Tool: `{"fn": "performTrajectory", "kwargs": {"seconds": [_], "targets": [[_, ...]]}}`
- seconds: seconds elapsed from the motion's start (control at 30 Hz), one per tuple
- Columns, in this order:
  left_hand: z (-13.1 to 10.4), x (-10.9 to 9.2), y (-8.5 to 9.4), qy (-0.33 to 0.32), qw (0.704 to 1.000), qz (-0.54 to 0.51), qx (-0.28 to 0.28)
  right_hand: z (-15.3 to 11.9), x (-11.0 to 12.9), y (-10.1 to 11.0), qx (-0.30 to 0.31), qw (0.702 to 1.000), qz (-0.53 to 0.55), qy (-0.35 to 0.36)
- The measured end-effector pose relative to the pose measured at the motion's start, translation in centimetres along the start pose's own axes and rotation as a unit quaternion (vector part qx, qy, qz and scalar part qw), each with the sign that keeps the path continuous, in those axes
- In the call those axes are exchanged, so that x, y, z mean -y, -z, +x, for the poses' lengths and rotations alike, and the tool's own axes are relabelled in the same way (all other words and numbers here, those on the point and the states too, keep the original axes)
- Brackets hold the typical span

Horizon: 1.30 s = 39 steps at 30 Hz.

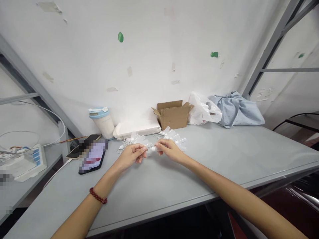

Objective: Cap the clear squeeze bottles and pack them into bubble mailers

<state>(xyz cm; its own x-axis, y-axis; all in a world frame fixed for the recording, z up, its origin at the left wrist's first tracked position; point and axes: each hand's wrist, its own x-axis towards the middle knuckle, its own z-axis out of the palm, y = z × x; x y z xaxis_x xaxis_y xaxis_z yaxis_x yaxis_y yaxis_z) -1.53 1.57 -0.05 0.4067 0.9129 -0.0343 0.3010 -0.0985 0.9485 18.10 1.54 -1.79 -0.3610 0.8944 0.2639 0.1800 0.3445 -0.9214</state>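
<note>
My right hand (pixel 168 149) is closed around a small translucent plastic bottle, whose white cap (pixel 154 149) points left. Facing it, my left hand (pixel 133 154) pinches at the thin tip in front of that cap; what lies between its fingers is too small to make out. Just behind my left hand lies a group of small clear bottles (pixel 136 136) with white caps and thin looped white pieces. Another group of similar bottles (pixel 171 134) lies behind my right hand, partly hidden by it.
Along the wall stand a blue-lidded cup (pixel 101 122), a flat white stack (pixel 137 128), an open cardboard box (pixel 174 116), a white plastic bag (pixel 203 109) and a light blue cloth bundle (pixel 238 109). Two phones (pixel 93 156) lie at left, near a power strip (pixel 30 162).
</note>
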Motion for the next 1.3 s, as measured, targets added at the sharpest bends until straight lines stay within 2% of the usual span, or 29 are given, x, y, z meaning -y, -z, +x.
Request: {"fn": "performTrajectory", "kwargs": {"seconds": [0.57, 1.3], "targets": [[-0.08, -0.31, -0.03, -0.001, 1.000, 0.028, -0.003, 0.01, -0.14, -0.12, -0.004, 1.000, 0.016, 0.001], [0.02, -0.08, -0.24, 0.001, 1.000, 0.010, -0.004, 0.02, -0.53, -0.13, 0.005, 0.998, -0.051, 0.028]]}}
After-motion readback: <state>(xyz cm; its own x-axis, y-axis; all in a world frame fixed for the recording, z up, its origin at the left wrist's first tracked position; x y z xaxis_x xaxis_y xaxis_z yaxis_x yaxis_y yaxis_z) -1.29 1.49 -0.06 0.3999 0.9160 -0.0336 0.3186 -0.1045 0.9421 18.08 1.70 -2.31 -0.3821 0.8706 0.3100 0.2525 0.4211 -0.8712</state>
